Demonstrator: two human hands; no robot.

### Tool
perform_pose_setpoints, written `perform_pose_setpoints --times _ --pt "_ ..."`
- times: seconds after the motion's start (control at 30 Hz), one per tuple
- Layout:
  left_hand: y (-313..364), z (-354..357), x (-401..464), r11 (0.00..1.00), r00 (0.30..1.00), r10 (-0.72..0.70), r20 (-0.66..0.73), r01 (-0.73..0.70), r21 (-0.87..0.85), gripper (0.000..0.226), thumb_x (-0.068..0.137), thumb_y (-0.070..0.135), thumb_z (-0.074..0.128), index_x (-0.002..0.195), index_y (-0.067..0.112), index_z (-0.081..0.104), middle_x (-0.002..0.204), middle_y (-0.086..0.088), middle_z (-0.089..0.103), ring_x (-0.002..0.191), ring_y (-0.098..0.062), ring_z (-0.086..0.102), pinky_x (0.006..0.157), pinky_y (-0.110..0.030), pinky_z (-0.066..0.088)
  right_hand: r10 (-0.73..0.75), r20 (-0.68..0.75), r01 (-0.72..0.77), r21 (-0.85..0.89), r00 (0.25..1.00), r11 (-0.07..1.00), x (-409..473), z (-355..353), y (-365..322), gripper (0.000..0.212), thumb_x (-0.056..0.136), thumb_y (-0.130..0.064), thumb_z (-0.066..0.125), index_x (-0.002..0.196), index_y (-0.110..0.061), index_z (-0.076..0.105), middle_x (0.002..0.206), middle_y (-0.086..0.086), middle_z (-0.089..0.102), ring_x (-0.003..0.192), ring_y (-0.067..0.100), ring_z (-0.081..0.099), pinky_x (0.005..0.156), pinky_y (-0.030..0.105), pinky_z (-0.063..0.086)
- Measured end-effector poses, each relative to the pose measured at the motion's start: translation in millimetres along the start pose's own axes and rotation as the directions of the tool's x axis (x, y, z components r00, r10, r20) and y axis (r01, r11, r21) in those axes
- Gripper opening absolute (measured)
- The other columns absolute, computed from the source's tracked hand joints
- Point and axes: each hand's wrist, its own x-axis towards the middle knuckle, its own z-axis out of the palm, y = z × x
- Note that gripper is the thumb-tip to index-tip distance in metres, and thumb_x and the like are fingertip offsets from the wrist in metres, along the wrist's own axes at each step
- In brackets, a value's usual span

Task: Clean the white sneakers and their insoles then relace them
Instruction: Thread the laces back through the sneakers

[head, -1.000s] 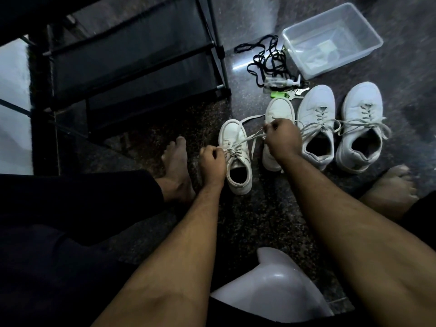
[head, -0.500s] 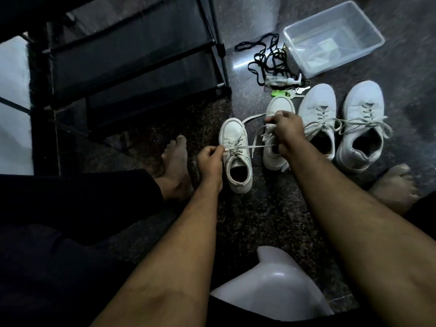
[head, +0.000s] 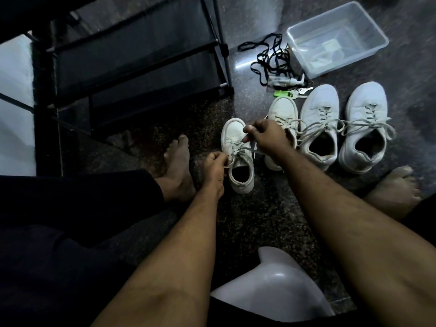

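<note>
While I sit on the dark speckled floor [head: 264, 223], the items before me are as follows. Small white sneaker [head: 237, 159]: upright on the floor, toe pointing away, nearest to me, between my two hands. Its lace [head: 245, 151]: partly threaded, one strand running to each hand. My left hand [head: 214, 167]: fingers curled, pinching the lace at the sneaker's left side near the top eyelets. My right hand [head: 266, 136]: fingers curled, pinching the other lace strand above the sneaker's toe. Second small white sneaker [head: 282, 114]: just right of the first, partly hidden behind my right hand and wrist. Pair of larger white sneakers [head: 320, 109]: side by side to the right, laced, loose lace ends trailing across both. Clear plastic tub [head: 375, 41]: beyond the larger pair. Black laces [head: 266, 60]: in a tangle left of the tub. Small clear bottle [head: 283, 80], green tag with keys [head: 283, 93]: between the black laces and the sneakers. Black shoe rack [head: 132, 55]: far left. White plastic stool [head: 271, 291]: between my forearms, close to me. My bare feet [head: 177, 166]: flat on the floor, either side of the sneakers.
</note>
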Motion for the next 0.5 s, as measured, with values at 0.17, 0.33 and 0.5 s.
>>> perform_pose_setpoints --times 0.17,0.33,0.5 --pt "8.1 4.4 4.7 0.976 0.981 0.161 0.107 -0.174 0.127 0.011 0.097 0.006 0.06 0.102 -0.001 0.067 0.078 -0.004 0.065 0.055 0.003 0.057 0.056 -0.013 0.047 -0.041 0.114 0.061 -0.183 0.993 0.981 -1.6 5.9 0.0 0.016 0.097 -0.022 0.059 0.112 -0.018 0.065 0.079 -0.007 0.076 0.062 -0.002 0.065 0.067 0.024 0.052" --pt "6.5 0.1 4.2 0.891 0.935 0.275 0.223 -0.335 0.306 0.017 0.096 0.001 0.062 0.102 -0.012 0.069 0.078 -0.006 0.069 0.06 0.005 0.062 0.06 -0.012 0.049 -0.055 0.188 0.127 -0.396 0.981 0.909 0.5 7.1 7.9 0.01 0.09 -0.027 0.064 0.093 -0.025 0.074 0.082 -0.006 0.076 0.082 0.012 0.07 0.082 0.036 0.057" --pt "10.1 -3.9 -5.2 0.79 0.87 0.401 0.286 -0.487 0.373 0.018 0.09 -0.005 0.066 0.106 -0.011 0.071 0.098 -0.01 0.071 0.069 0.016 0.062 0.069 -0.005 0.046 -0.058 0.118 0.102 -0.41 0.991 0.907 -4.5 9.2 3.4 0.033 0.092 -0.025 0.061 0.125 -0.024 0.061 0.097 0.002 0.076 0.101 0.019 0.068 0.091 0.039 0.053"
